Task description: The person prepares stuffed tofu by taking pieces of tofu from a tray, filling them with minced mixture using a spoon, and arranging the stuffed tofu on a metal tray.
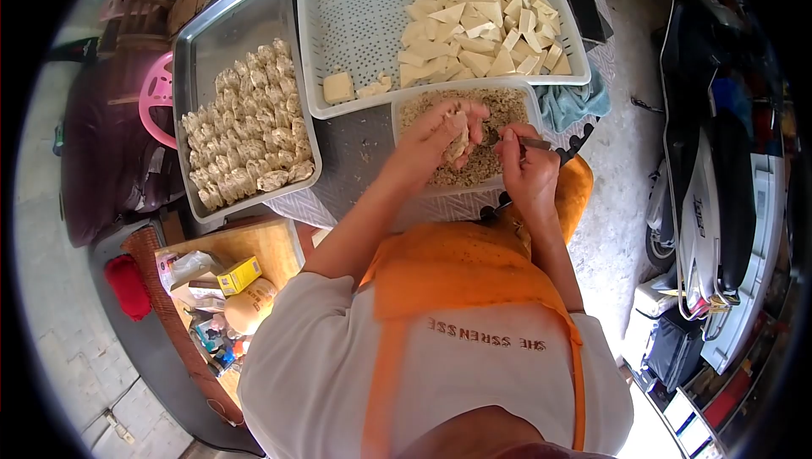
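Note:
Over a white tub (533,108) of crumbly brown filling (414,109), my left hand (436,139) is closed round a pale tofu piece (458,139) with filling on it. My right hand (526,163), also closed, grips a dark-handled utensil (534,143) just to the right; its tip is near the filling. Behind the tub, a white perforated basket (355,2) holds many cut tofu pieces (486,19). To the left, rows of filled pieces (249,125) lie in a metal tray (241,19).
A dark phone (584,9) and a blue-green cloth (577,104) are beside the basket on the right. A pink chair (157,99) stands left of the tray. Lower left, a wooden table (283,243) bears a yellow box (239,276). A scooter (700,197) is at the far right.

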A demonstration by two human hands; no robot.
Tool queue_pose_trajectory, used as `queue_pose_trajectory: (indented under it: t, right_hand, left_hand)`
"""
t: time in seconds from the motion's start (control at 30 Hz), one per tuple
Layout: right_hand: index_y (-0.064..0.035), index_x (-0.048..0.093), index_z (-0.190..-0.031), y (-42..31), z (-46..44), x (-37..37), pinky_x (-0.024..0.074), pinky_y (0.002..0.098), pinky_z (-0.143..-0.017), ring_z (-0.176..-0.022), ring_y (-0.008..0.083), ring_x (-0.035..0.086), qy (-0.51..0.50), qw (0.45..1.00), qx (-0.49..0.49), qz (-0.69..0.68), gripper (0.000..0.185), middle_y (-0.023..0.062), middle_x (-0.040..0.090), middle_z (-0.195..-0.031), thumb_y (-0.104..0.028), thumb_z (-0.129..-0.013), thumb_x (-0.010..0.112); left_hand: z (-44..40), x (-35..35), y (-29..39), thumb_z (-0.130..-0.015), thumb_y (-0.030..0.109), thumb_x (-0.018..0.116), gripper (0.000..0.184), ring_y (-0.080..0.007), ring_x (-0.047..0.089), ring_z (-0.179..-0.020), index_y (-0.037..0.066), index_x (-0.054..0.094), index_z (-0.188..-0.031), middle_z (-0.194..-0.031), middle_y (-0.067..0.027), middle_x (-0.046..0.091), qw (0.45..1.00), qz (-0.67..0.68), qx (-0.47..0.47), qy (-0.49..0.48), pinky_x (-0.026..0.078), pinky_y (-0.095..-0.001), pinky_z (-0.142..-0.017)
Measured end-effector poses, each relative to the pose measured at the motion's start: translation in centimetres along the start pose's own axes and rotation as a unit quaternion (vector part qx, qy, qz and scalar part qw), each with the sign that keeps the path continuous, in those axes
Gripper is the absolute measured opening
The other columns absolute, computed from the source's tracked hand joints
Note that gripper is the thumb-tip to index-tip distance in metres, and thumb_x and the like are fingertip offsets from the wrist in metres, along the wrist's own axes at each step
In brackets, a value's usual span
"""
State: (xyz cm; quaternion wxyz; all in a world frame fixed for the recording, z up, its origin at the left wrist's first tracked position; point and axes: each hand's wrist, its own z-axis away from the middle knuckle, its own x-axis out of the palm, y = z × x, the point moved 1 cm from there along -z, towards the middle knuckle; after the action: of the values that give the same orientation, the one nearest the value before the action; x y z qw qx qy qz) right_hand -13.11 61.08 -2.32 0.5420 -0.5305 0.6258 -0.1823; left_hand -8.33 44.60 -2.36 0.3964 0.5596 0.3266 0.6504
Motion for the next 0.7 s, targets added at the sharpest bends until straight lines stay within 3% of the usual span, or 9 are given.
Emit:
queue_pose_trajectory:
  t: [0.13,0.33,0.43,0.7]
  right_hand:
    - [0.0060,0.060,-0.067,0.2,0.1,0.0,0.0474,0.0311,-0.050,-0.055,0.0264,0.063,0.001,1.000,0.014,-0.013,0.021,0.0130,0.067,-0.079,-0.001,-0.086,0.059]
    - [0.0071,0.061,-0.067,0.1,0.3,-0.4,0.0476,0.0285,-0.050,-0.055,0.0189,0.064,0.009,0.993,0.080,-0.090,0.024,0.0120,0.067,-0.078,-0.002,-0.089,0.057]
    - [0.0074,0.061,-0.068,0.2,0.3,-0.4,0.0478,0.0275,-0.051,-0.056,0.0172,0.064,0.006,0.992,0.088,-0.089,0.025,0.0112,0.067,-0.078,-0.003,-0.090,0.057]
    - [0.0074,0.061,-0.072,0.2,0.3,-0.3,0.0481,0.0268,-0.050,-0.055,0.0172,0.065,0.002,0.994,0.074,-0.076,0.021,0.0105,0.067,-0.078,-0.003,-0.090,0.057]
  left_hand:
    - [0.3,-0.4,-0.3,-0.102,0.032,0.033,0.037,-0.0129,0.047,-0.058,0.002,0.055,-0.100,-0.075,-0.0051,0.054,0.999,-0.030,-0.027,0.012,0.039,-0.0263,-0.050]
    - [0.7,0.3,0.5,-0.101,0.027,0.041,0.029,-0.0109,0.046,-0.057,0.003,0.053,-0.091,-0.072,-0.0040,0.051,0.991,0.092,-0.063,0.072,0.037,-0.0234,-0.046]
    - [0.2,-0.4,0.1,-0.101,0.029,0.040,0.031,-0.0108,0.042,-0.051,0.005,0.051,-0.085,-0.070,-0.0034,0.049,0.999,0.009,-0.036,0.003,0.035,-0.0233,-0.043]
    - [0.5,0.1,0.3,-0.101,0.033,0.041,0.044,-0.0083,0.031,-0.043,0.011,0.040,-0.063,-0.052,0.0012,0.038,0.994,0.018,-0.073,0.081,0.023,-0.0234,-0.038]
